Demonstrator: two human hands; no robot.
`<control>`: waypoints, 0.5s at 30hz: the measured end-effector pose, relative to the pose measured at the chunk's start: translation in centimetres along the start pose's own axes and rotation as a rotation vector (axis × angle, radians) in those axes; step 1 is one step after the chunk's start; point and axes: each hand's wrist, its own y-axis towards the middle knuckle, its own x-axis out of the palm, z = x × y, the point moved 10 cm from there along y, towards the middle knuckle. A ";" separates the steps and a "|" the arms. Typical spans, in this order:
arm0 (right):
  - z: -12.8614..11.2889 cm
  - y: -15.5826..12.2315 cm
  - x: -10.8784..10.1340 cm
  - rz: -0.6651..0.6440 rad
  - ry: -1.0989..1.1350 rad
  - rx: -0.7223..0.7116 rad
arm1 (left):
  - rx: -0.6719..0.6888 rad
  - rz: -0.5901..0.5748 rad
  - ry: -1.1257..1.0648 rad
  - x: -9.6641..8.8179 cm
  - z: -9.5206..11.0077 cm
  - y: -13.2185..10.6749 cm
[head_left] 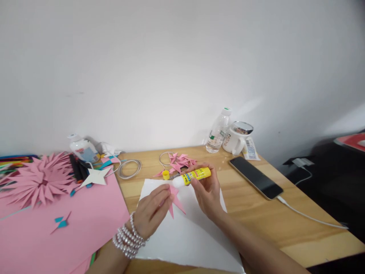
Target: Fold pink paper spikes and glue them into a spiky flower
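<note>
My left hand (pixel 155 207), with several bead bracelets at the wrist, pinches a folded pink paper piece (pixel 177 203) whose points hang downward. In my right hand (pixel 207 194) is a yellow glue stick (pixel 199 174), its white end turned left and meeting the top of the pink paper. Whether glue is on the paper I cannot tell. Both hands are above a white sheet of paper (pixel 182 239). The yellow cap (pixel 165 175) stands just beyond the sheet. Behind it lies a small heap of pink folded pieces (pixel 182 161).
At left, a large pink folded-paper flower (pixel 42 182) and a white paper star (pixel 95 176) rest on pink paper (pixel 94 228). A coiled cable (pixel 129 169) lies nearby. A plastic bottle (pixel 218 131), white mug (pixel 234 140) and charging phone (pixel 255 178) occupy the right side.
</note>
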 end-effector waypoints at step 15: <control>0.1 0.5 0.3 -0.068 -0.015 0.000 | 0.042 0.053 0.050 -0.4 -0.2 -0.3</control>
